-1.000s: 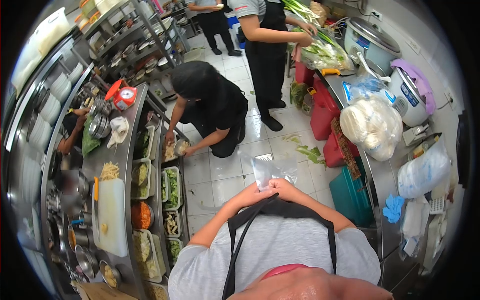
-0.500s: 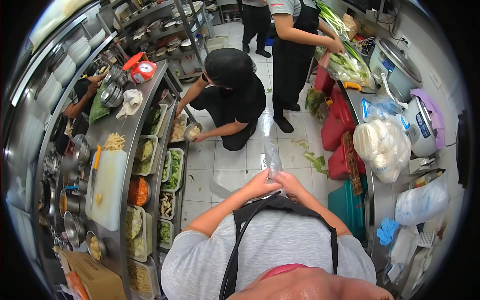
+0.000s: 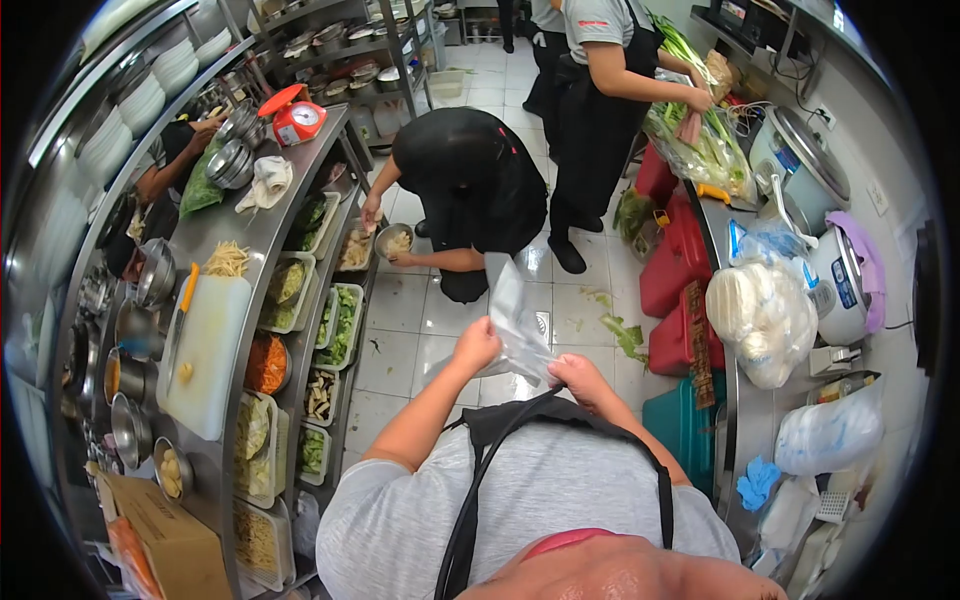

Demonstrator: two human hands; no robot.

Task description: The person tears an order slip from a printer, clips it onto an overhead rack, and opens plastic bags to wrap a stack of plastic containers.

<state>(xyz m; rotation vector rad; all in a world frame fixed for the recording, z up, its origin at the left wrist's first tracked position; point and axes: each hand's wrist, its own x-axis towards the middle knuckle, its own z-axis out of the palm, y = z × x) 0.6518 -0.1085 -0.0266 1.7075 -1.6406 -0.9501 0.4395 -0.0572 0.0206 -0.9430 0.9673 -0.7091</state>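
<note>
Left hand: my left hand (image 3: 478,345) is closed on the left edge of the clear plastic bag (image 3: 512,325), fingers curled in.
Right hand: my right hand (image 3: 582,375) is closed narrow on the bag's lower right end; the two hands are apart, the film spread between them.
Plastic bag: in front of my black apron (image 3: 530,415), above the tiled floor (image 3: 395,345); its upper part stands up past my hands.
Crouching person: ahead and to the left, a person in black (image 3: 475,180) holds a metal bowl (image 3: 393,240) beside the food trays (image 3: 343,325).
Left desk: the steel desk (image 3: 220,390) bears a white cutting board (image 3: 208,355), with an orange-handled knife (image 3: 183,305) at its left edge; farther up lie pale strips (image 3: 228,259), a white cloth (image 3: 267,183) and a red scale (image 3: 297,122).
Right desk: the other desk (image 3: 752,400) carries a bulging bag of white items (image 3: 762,325); red containers (image 3: 677,265) and a teal bin (image 3: 682,430) stand beside it.
Standing person: beyond, a person in a grey shirt (image 3: 610,90) reaches over leafy greens (image 3: 710,145).
</note>
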